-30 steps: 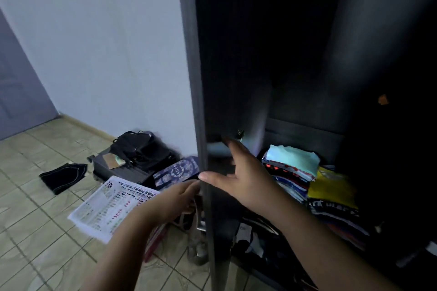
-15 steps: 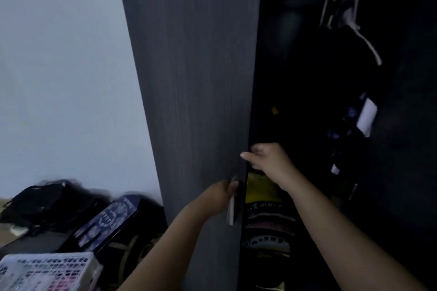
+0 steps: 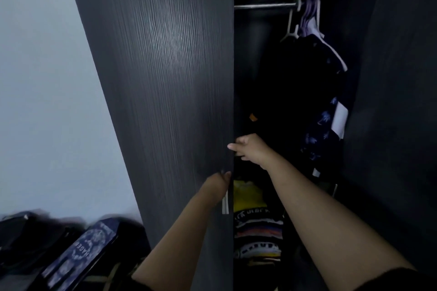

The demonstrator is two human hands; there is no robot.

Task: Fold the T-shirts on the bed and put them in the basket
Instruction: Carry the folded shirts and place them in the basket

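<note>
Dark wood-grain wardrobe door (image 3: 165, 101) fills the middle of my head view, its free edge running straight down the centre of frame.

Left hand (image 3: 218, 183) is low on that edge, beside a pale strip handle (image 3: 225, 203); its fingers wrap out of sight round the edge, so I read them as curled on the door, though the tips are hidden. Right hand (image 3: 248, 150) is higher, at the same edge; its fingers (image 3: 234, 146) curl round the edge with the thumb on top, gripping the door.

Wardrobe interior (image 3: 272, 78), right of the door, is very dark. Contents I can make out:
- metal rail (image 3: 264, 5) across the top, with pale hangers (image 3: 305, 16) bunched at its right end
- dark hanging garments (image 3: 316, 106), one with a pale floral print and a white panel
- below the hands, a stack of folded T-shirts (image 3: 256, 227): yellow on top, then a black one with white lettering too blurred to read, then striped ones.

Bottom left, by the pale wall (image 3: 42, 78): a dark blue printed box (image 3: 82, 253) with a round emblem and letters I cannot read with confidence, and a black bag (image 3: 21, 238) beside it.

No bed or basket appears in my view.
</note>
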